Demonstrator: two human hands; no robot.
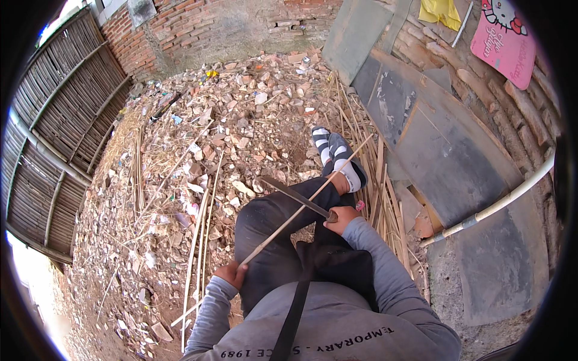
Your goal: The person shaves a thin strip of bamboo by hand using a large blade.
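My left hand [231, 275] is closed around a long pale bamboo strip [278, 230], which slants across my lap from beside my left forearm up past my feet. In my right hand [344, 220] is the handle of a large knife [293, 193]. Its dark, broad blade points to the far left and crosses the bamboo strip above my thighs. Whether the edge touches the strip or only overlaps it, I cannot tell. My legs, in dark trousers [265, 225], lie beneath both.
Split bamboo strips lie beside me on the left [201, 240] and in a pile on the right [380, 186]. Stony rubble [241, 129] covers the ground. Grey panels [448, 156] and a pale pole [481, 215] stand at the right. A bamboo fence [60, 108] and brick wall [229, 30] border the yard.
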